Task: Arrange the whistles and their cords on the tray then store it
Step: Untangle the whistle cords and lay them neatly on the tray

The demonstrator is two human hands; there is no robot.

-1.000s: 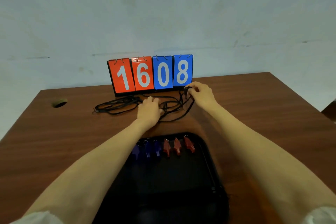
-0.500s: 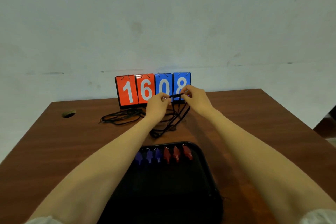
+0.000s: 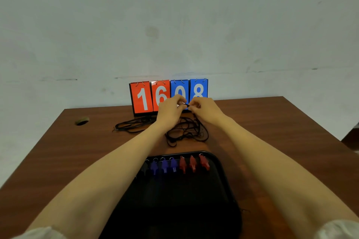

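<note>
- Compared with half a second ago, the hands are closer together. The left hand [image 3: 168, 111] and right hand [image 3: 205, 109] almost touch, raised in front of the scoreboard [image 3: 143, 97], and the short span of cord that separated them is nearly gone.
- Both hands pinch the black cord [image 3: 186, 105] with curled fingers. Its loops [image 3: 186, 134] hang down and lie tangled on the desk [image 3: 77, 161], just beyond the far rim of the tray [image 3: 223, 176].
- The whistles [image 3: 172, 165] sit in a row along the tray's far edge, blue to the left and red to the right. No cord lies on the tray yet.
- The loops cross one another, so pulling on the pinched stretch may tighten them into a knot instead of freeing a single cord.
- If the loops are dragged toward the tray, they may sweep over the rim and knock the row of whistles askew.
- A second bundle [image 3: 132, 126] lies further left on the desk. I cannot tell whether it links with the tangle, but if it does, a tug would drag it along.
- The hands work very near the scoreboard, so a sharp jerk could bump and topple it.
</note>
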